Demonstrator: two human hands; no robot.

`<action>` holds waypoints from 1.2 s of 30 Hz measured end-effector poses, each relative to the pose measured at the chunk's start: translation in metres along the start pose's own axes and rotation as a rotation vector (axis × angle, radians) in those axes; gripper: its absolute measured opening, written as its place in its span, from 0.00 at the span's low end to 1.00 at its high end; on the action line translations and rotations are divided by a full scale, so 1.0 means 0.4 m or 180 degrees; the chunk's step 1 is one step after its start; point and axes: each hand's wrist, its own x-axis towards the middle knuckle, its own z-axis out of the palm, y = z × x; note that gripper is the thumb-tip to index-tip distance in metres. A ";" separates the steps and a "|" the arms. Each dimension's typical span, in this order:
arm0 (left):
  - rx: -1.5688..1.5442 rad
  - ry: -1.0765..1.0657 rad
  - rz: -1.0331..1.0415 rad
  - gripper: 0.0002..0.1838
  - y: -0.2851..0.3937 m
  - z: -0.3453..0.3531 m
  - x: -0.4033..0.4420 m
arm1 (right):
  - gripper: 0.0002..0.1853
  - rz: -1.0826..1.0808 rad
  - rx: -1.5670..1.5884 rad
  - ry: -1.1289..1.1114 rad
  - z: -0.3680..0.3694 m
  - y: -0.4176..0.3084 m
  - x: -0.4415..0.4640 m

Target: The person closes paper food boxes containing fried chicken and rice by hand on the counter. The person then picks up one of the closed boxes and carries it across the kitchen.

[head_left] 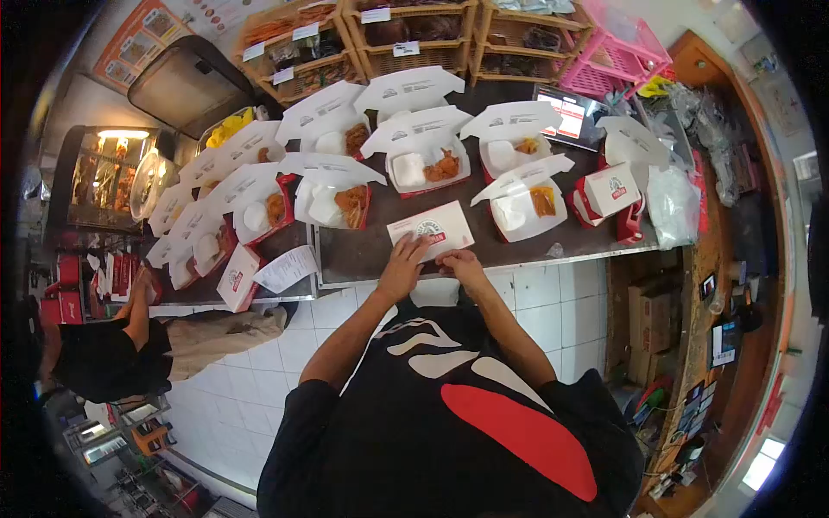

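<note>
White square tiles cover the floor (pixel 216 414) at eight o'clock. A dark-brown, metal-edged, flat surface (pixel 345 259) stretches from ten to two, with tan woven tiered racks (pixel 440 60) behind it at twelve. I see a glass-fronted cabinet (pixel 95 190) glowing warmly past nine, a worn brown wooden counter (pixel 701 242) at three, and a bright white rectangle of light (pixel 763 464) at four.

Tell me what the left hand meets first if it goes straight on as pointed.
The closed white box. The left hand lies partly over its near side, apparently touching, though one view leaves exact contact unclear.
</note>
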 end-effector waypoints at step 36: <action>0.0491 0.1296 -0.2647 0.17 -0.568 -0.360 -0.031 | 0.13 -0.1697 -0.3101 0.0618 0.348 -0.113 0.342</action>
